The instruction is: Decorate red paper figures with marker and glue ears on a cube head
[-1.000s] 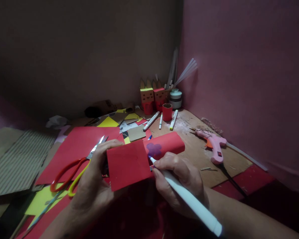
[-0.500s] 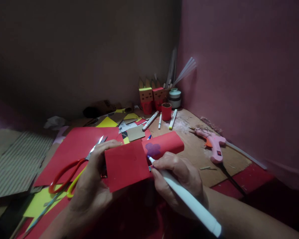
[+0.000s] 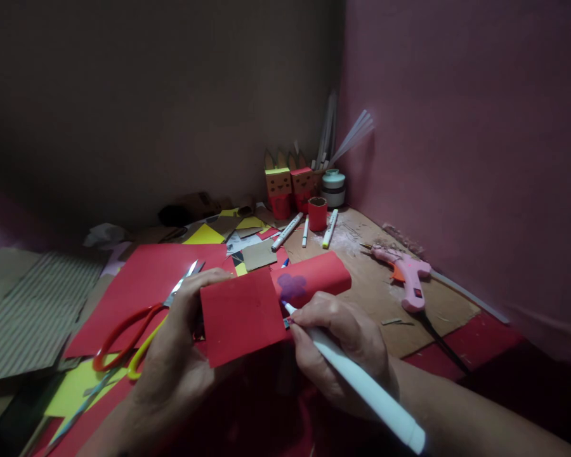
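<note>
My left hand (image 3: 185, 343) is closed around a box-shaped piece covered in red paper (image 3: 242, 317), its flat face turned towards me. A red paper tube (image 3: 330, 273) extends to the right from behind that piece, and a purple flower-like patch (image 3: 292, 285) is coloured on it. Between the thumb and fingers of my right hand (image 3: 345, 346) is a white marker (image 3: 366, 387), its purple tip touching or very close to the tube just below the patch. Scissors (image 3: 157, 311) with red and yellow handles lie beyond my left wrist.
Two cardboard figures (image 3: 290, 184) stand at the back beside a small red cup (image 3: 318, 214) and a pale jar (image 3: 334, 188). Several markers (image 3: 330, 228) lie before them. On the right rests a pink glue gun (image 3: 412, 276) with its cord. Red paper (image 3: 124, 292) and corrugated cardboard (image 3: 38, 304) cover the left.
The marker's tip has shifted very slightly to the left, its back end a touch to the right. Both hands keep their holds and almost the same places.
</note>
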`<move>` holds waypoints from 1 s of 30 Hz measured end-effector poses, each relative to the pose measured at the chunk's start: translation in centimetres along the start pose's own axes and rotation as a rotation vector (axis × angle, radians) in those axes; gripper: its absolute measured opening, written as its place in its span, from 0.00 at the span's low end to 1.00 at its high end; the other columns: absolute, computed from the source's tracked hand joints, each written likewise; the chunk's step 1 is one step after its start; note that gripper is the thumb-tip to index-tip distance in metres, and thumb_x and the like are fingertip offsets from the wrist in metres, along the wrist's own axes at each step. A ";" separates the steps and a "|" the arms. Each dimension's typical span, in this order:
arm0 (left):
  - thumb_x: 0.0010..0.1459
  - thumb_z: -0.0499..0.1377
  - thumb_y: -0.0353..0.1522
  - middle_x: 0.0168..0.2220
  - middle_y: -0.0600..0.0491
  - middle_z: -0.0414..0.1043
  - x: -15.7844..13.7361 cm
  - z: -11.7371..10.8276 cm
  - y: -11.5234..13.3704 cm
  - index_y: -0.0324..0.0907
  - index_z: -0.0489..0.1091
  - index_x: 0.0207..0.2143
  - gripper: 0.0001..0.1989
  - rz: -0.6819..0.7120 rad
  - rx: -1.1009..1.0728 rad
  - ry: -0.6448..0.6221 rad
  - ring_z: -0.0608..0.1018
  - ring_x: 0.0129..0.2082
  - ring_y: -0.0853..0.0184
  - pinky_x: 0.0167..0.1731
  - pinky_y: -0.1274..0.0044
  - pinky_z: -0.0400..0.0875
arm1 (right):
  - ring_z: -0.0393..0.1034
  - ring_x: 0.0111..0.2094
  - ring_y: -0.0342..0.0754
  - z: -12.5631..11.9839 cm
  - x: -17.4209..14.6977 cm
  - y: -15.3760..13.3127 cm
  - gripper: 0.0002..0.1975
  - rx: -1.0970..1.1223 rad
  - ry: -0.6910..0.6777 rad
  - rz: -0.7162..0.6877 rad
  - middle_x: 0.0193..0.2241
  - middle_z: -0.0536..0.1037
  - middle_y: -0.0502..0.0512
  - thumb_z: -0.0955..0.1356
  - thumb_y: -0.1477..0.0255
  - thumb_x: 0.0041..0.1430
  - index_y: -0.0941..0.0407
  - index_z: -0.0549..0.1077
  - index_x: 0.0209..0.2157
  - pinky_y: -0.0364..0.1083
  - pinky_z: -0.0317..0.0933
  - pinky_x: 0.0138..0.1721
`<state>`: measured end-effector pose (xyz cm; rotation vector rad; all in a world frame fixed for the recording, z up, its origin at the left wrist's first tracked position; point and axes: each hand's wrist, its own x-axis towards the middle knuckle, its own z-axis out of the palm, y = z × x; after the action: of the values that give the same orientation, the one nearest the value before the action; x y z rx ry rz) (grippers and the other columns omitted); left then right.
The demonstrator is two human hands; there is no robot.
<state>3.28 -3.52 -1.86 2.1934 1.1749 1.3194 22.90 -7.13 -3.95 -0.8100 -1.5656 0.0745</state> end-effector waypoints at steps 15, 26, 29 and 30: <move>0.50 0.72 0.39 0.54 0.51 0.70 0.1 -0.6 -1.7 0.55 0.65 0.58 0.34 0.066 0.011 -0.034 0.78 0.48 0.59 0.42 0.72 0.81 | 0.59 0.18 0.39 -0.1 -0.3 0.2 0.10 0.034 0.026 0.038 0.22 0.68 0.44 0.67 0.82 0.58 0.52 0.69 0.37 0.40 0.57 0.19; 0.50 0.71 0.42 0.53 0.49 0.72 0.1 -0.5 -1.8 0.53 0.66 0.58 0.33 0.097 0.044 -0.025 0.80 0.45 0.57 0.37 0.70 0.83 | 0.60 0.17 0.38 0.0 -0.4 0.0 0.09 -0.018 0.054 0.059 0.22 0.70 0.43 0.68 0.81 0.58 0.53 0.69 0.37 0.39 0.58 0.19; 0.50 0.72 0.42 0.52 0.49 0.73 0.0 -0.5 -1.7 0.53 0.66 0.58 0.34 0.115 0.039 -0.023 0.80 0.44 0.58 0.37 0.71 0.83 | 0.61 0.17 0.39 0.0 -0.5 -0.1 0.08 -0.046 0.060 0.078 0.21 0.71 0.43 0.68 0.80 0.58 0.52 0.69 0.36 0.40 0.60 0.19; 0.49 0.72 0.42 0.51 0.50 0.73 0.0 -0.5 -1.6 0.54 0.66 0.57 0.34 0.107 0.034 -0.018 0.80 0.43 0.58 0.37 0.71 0.82 | 0.61 0.17 0.39 0.0 -0.5 -0.1 0.08 -0.055 0.068 0.084 0.21 0.71 0.44 0.68 0.80 0.58 0.52 0.70 0.36 0.40 0.60 0.19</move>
<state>2.11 -2.57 -2.59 2.3168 1.0949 1.3283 22.85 -7.51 -4.28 -0.9124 -1.4754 0.0645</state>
